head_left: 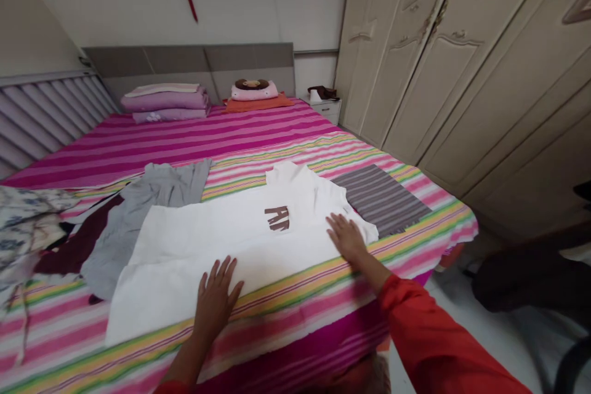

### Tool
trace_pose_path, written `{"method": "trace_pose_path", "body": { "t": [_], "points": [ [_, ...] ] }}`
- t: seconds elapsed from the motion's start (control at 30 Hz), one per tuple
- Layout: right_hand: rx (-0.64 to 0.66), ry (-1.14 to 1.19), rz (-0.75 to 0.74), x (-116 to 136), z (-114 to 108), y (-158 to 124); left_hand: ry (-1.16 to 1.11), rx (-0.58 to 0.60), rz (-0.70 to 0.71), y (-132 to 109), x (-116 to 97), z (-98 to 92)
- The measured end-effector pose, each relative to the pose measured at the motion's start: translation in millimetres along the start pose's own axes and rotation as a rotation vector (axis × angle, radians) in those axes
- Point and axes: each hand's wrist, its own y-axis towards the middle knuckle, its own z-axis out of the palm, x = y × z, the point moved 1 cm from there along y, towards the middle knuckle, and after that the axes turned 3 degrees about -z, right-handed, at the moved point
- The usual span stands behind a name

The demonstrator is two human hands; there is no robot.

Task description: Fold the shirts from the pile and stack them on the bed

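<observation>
- A white shirt is laid out flat on a bed, across a multicoloured striped cover; brown lettering is seen on its front.
- The left hand is placed palm down on the shirt's near edge, its fingers spread slightly apart — nothing is gripped.
- The right hand is rested flat near the shirt's right end, fingers extended with small gaps between them.
- A grey striped cloth is partly overlapped by that end.
- At the left, a grey garment is seen beside the shirt — a maroon garment is placed just beyond.
</observation>
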Motion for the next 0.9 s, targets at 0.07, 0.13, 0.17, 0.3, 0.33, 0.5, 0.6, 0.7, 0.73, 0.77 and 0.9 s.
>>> {"method": "trace_pose_path", "body": {
  "t": [0.07, 0.13, 0.17, 0.3, 0.33, 0.5, 0.6, 0.7, 0.73, 0.77, 0.9],
  "points": [
    [-0.037, -0.033, 0.136, -10, -9, 2, -0.001, 0.002, -0.006, -1, -1, -1.3],
    [-0.087, -0.044, 0.208, 2, -10, 0, -0.006, 0.01, -0.013, -1, -3, -2.5],
    [-0.119, -0.042, 0.202, 13, -8, -2, -0.008, 0.015, -0.022, -1, -4, -2.7],
    [-0.219, 0.024, 0.109, 57, 11, -12, -0.007, 0.037, -0.088, -1, -17, 1.8],
    [-0.227, 0.043, 0.123, 62, 16, -15, -0.013, 0.046, -0.082, 0, -24, 4.5],
    [-0.274, 0.043, 0.187, 63, 34, -17, -0.055, 0.05, 0.094, 13, -42, 16.2],
    [-0.285, 0.016, 0.172, 59, 37, -16, -0.008, 0.017, 0.115, 20, -10, 7.6],
    [-0.302, -0.008, 0.172, 60, 37, -15, 0.079, -0.017, 0.002, 20, 49, -13.0],
    [-0.312, -0.015, 0.17, 60, 37, -15, 0.104, -0.039, -0.052, 19, 69, -20.1],
    [-0.32, -0.023, 0.166, 61, 37, -14, 0.118, -0.068, -0.089, 17, 86, -26.3],
    [-0.337, -0.041, 0.152, 61, 39, -12, 0.123, -0.15, -0.12, 13, 115, -34.4]
  ]
}}
